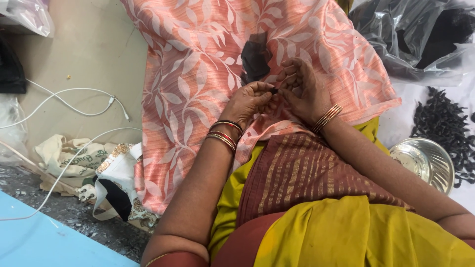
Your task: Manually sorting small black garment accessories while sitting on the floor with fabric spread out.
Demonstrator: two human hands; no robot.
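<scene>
Both hands meeting over the lap, fingertips together on one small dark piece [273, 91]. Left hand [250, 101] curled, thumb and forefinger pinched shut on that piece; red and gold bangles [225, 134] stacked at its wrist. Right hand [303, 89] bent inward, fingers touching the same dark piece from the other side, grip closed as far as visible, though exact hold partly hidden by the knuckles; thin gold bangles [326, 118] at that wrist. Underneath, a salmon-pink cloth with pale leaf print [198, 74], spread across the lap and running up to the top edge of the view. Just above the hands, a dark crumpled scrap [255, 57] lying on that cloth. Nearer the body, a maroon striped fabric [297, 173] and mustard-yellow garment [356, 237]. To the right, a round steel bowl [428, 160] on the floor, with a heap of small black pieces [445, 123] on white sheeting just beyond it, and a clear plastic bag of dark material [420, 34] in the top right corner. To the left, white cables [74, 99] trailing over the beige floor, a printed cloth bag [116, 178] just beside the pink cloth's left edge, and a light blue surface [39, 237] in the bottom left corner.
</scene>
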